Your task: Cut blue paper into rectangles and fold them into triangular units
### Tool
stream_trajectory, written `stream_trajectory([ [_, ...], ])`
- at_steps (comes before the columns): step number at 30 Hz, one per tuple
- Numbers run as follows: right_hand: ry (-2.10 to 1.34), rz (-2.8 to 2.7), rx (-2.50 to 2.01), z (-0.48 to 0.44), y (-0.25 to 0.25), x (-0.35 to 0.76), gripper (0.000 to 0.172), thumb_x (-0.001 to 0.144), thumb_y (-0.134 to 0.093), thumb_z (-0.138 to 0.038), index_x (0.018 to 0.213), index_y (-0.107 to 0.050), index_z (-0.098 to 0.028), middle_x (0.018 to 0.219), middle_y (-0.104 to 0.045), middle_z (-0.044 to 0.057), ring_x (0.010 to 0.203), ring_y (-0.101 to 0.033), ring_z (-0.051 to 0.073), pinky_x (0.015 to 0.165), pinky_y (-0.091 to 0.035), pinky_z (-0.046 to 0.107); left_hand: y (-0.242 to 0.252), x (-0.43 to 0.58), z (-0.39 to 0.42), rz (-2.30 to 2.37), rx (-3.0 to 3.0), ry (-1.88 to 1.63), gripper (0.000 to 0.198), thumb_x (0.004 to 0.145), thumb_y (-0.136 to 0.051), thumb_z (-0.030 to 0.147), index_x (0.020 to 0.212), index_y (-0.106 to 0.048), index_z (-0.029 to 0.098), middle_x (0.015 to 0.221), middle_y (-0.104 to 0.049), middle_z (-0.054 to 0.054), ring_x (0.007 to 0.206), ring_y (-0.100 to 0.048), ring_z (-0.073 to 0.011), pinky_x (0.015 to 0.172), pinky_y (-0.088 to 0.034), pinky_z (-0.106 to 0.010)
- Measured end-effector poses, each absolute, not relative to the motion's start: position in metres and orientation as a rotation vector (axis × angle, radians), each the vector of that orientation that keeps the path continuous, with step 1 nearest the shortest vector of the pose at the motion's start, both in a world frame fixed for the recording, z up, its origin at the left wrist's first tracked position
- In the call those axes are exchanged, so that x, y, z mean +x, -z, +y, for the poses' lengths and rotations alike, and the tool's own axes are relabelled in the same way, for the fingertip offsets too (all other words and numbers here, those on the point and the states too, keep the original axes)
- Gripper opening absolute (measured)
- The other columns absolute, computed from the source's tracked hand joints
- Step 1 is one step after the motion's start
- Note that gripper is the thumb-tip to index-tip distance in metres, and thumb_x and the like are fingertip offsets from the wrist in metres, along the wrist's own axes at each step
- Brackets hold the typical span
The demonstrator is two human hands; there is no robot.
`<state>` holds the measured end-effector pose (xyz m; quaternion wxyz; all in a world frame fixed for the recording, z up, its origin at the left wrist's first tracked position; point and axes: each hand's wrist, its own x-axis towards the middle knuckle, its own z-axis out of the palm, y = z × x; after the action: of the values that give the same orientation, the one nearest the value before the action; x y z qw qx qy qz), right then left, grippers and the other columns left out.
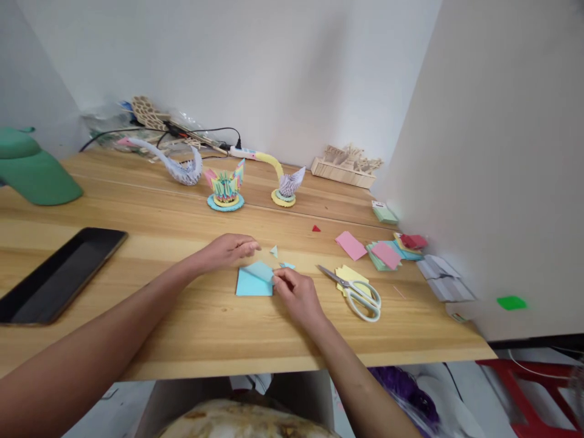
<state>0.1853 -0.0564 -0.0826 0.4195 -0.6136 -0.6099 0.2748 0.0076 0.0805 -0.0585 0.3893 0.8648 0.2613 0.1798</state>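
A light blue paper sheet (pixel 252 283) lies on the wooden table (pixel 182 316), its upper right corner lifted and folded over. My right hand (pixel 297 294) pinches that folded corner at the sheet's right edge. My left hand (pixel 229 250) rests just above the sheet, fingertips together and touching the table near a small blue folded triangle (pixel 274 250). Another small blue piece (pixel 288 266) lies beside my right hand.
White-handled scissors (pixel 360 293) lie on yellow paper right of my right hand. Pink paper (pixel 351 244) and stacks of coloured sheets (pixel 392 252) sit further right. Paper models (pixel 225 189) stand at the back. A dark tablet (pixel 59 274) and green cap (pixel 31 167) lie left.
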Motion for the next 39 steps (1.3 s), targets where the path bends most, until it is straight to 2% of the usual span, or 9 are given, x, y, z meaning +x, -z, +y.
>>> stream_trajectory([
  [5, -0.985, -1.150, -1.363, -0.051, 0.061, 0.192, 0.014, 0.075, -0.059, -0.031, 0.076, -0.058, -0.018, 0.062, -0.058, -0.002, 0.058, -0.053, 0.012, 0.058, -0.042, 0.023, 0.050, 0.010, 0.072, 0.607, 1.958, -0.611, 0.041, 0.087, -0.037, 0.045, 0.100, -0.064, 0.017, 0.098, -0.066, -0.006, 0.081, -0.058, -0.0176, 0.071, -0.045, -0.026],
  [8, -1.002, -1.194, -1.346, -0.048, 0.049, 0.193, 0.015, 0.073, -0.062, -0.031, 0.073, -0.060, -0.017, 0.063, -0.058, -0.002, 0.057, -0.051, 0.011, 0.057, -0.041, 0.022, 0.046, 0.014, 0.062, 0.615, 1.826, -0.576, 0.030, 0.077, -0.056, 0.044, 0.086, -0.065, 0.016, 0.082, -0.065, -0.003, 0.072, -0.057, -0.0164, 0.064, -0.045, -0.025],
  [11, -0.903, -1.330, -1.356, -0.040, 0.043, 0.193, 0.015, 0.076, -0.060, -0.031, 0.080, -0.065, -0.017, 0.069, -0.060, -0.001, 0.060, -0.052, 0.012, 0.057, -0.042, 0.023, 0.044, 0.019, 0.054, 0.699, 1.721, -0.632, 0.027, 0.071, -0.065, 0.040, 0.063, -0.058, 0.015, 0.060, -0.053, 0.003, 0.057, -0.050, -0.0118, 0.054, -0.042, -0.023],
  [15, -0.605, -1.292, -1.381, -0.024, 0.038, 0.198, 0.029, 0.084, -0.050, -0.031, 0.109, -0.061, -0.019, 0.070, -0.063, 0.000, 0.059, -0.055, 0.012, 0.057, -0.045, 0.024, 0.042, 0.022, 0.054, 0.763, 1.458, -0.772, 0.027, 0.067, -0.067, 0.039, 0.063, -0.054, 0.015, 0.057, -0.050, 0.004, 0.053, -0.047, -0.0100, 0.052, -0.042, -0.023],
  [18, -0.486, -1.302, -1.359, -0.016, 0.034, 0.200, 0.028, 0.086, -0.047, -0.029, 0.111, -0.057, -0.020, 0.078, -0.067, 0.003, 0.063, -0.059, 0.013, 0.062, -0.048, 0.026, 0.043, 0.021, 0.059, 0.799, 1.348, -0.887, 0.029, 0.066, -0.069, 0.040, 0.062, -0.052, 0.016, 0.055, -0.049, 0.005, 0.050, -0.044, -0.0087, 0.048, -0.039, -0.021],
  [24, -0.733, -1.376, -1.224, -0.007, 0.039, 0.191, 0.032, 0.083, -0.055, -0.032, 0.112, -0.049, -0.021, 0.072, -0.062, -0.001, 0.062, -0.058, 0.012, 0.059, -0.048, 0.023, 0.046, 0.021, 0.060, 0.788, 1.297, -0.947, 0.031, 0.067, -0.068, 0.041, 0.062, -0.050, 0.016, 0.054, -0.050, 0.006, 0.050, -0.044, -0.0088, 0.050, -0.037, -0.022],
  [32, -0.685, -1.362, -1.207, -0.004, 0.058, 0.193, 0.012, 0.081, -0.055, -0.030, 0.083, -0.057, -0.019, 0.072, -0.056, -0.001, 0.060, -0.055, 0.011, 0.058, -0.049, 0.023, 0.041, 0.022, 0.056, 0.804, 1.461, -0.876, 0.037, 0.079, -0.054, 0.044, 0.055, -0.048, 0.017, 0.048, -0.052, 0.002, 0.049, -0.044, -0.0109, 0.051, -0.035, -0.024],
  [36, -0.704, -1.377, -1.191, -0.009, 0.059, 0.195, 0.015, 0.083, -0.052, -0.029, 0.092, -0.059, -0.020, 0.073, -0.057, -0.001, 0.059, -0.056, 0.011, 0.056, -0.048, 0.023, 0.042, 0.022, 0.056, 0.798, 1.505, -0.853, 0.038, 0.082, -0.048, 0.045, 0.056, -0.049, 0.017, 0.048, -0.052, 0.002, 0.049, -0.043, -0.0116, 0.051, -0.035, -0.024],
  [39, -0.723, -1.301, -1.174, -0.010, 0.059, 0.194, 0.033, 0.081, -0.054, -0.026, 0.114, -0.053, -0.021, 0.069, -0.054, -0.003, 0.058, -0.053, 0.010, 0.056, -0.048, 0.022, 0.043, 0.023, 0.056, 0.831, 1.541, -0.857, 0.038, 0.081, -0.048, 0.046, 0.056, -0.048, 0.018, 0.048, -0.051, 0.003, 0.049, -0.044, -0.0121, 0.051, -0.035, -0.024],
])
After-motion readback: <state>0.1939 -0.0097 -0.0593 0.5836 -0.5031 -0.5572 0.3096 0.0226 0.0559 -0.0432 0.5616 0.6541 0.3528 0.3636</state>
